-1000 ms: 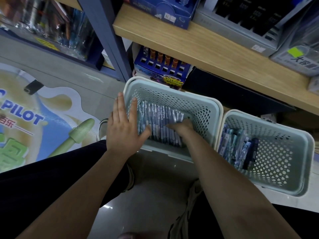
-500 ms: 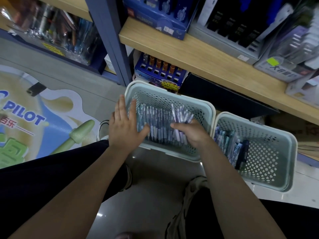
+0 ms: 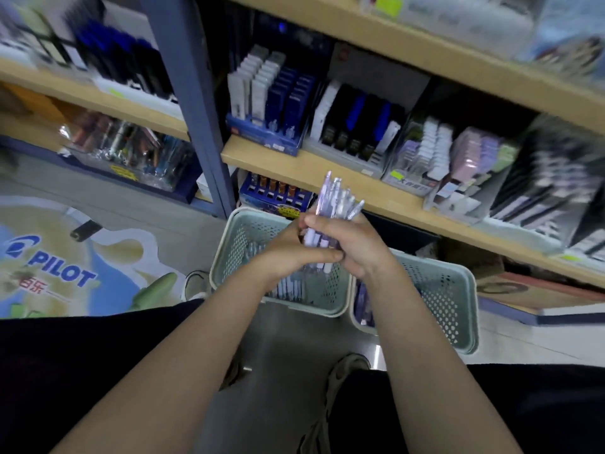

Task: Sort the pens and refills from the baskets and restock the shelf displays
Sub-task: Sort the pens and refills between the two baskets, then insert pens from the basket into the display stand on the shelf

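Head view, pen bundle (image 3: pixel 330 221) clasped upright between both hands, above left basket (image 3: pixel 229 244).

Dim, even indoor light; motion blur smears the shelves (image 3: pixel 360 188) toward the edges, with wide-angle bending throughout.

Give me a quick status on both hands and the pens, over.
Both hands, left hand and right hand, grip one bundle of pens above the left basket. More pens lie below. Nothing in the way.
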The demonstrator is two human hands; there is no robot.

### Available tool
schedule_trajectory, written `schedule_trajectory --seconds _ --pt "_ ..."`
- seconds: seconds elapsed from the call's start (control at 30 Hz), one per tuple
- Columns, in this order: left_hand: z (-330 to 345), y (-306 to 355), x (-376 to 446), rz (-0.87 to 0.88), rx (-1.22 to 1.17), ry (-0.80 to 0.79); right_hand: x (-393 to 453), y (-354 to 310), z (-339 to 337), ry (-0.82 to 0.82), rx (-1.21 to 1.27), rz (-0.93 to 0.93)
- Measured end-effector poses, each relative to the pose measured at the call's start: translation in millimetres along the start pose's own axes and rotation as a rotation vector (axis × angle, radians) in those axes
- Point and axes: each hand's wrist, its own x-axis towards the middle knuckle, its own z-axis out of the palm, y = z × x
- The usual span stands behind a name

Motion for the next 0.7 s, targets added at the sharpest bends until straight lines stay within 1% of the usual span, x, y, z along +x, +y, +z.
schedule_trajectory --seconds 0.1,0.17,0.23,0.33,0.4,0.47,0.53,0.6,0.7 --pt "9 47 -30 0.05 0.047 -0.05 -31 -43 5 0.05 -0.087 -0.093" --pt "17 77 -51 0.112 0.101 -0.04 -54 -74 10 0.074 -0.127 -0.16" --pt "26 110 -76 0.204 0.131 0.042 -77 -105 16 0.083 -0.139 -0.225" --pt "42 154 -114 0.383 0.13 0.208 -113 -150 26 0.123 -0.155 -0.347" --pt "52 180 -138 0.477 0.137 0.254 -137 -176 31 0.165 -0.164 -0.415" --pt "60 202 -159 0.523 0.148 0.231 -160 -201 32 0.185 -0.178 -0.444" --pt "62 221 -177 0.543 0.127 0.165 -183 -222 32 0.16 -0.19 -0.455" --pt "64 240 -194 0.552 0.046 0.085 -203 -240 29 0.102 -0.173 -0.472" --pt "64 271 -210 0.582 -0.144 0.019 -223 -263 22 0.075 -0.152 -0.602"
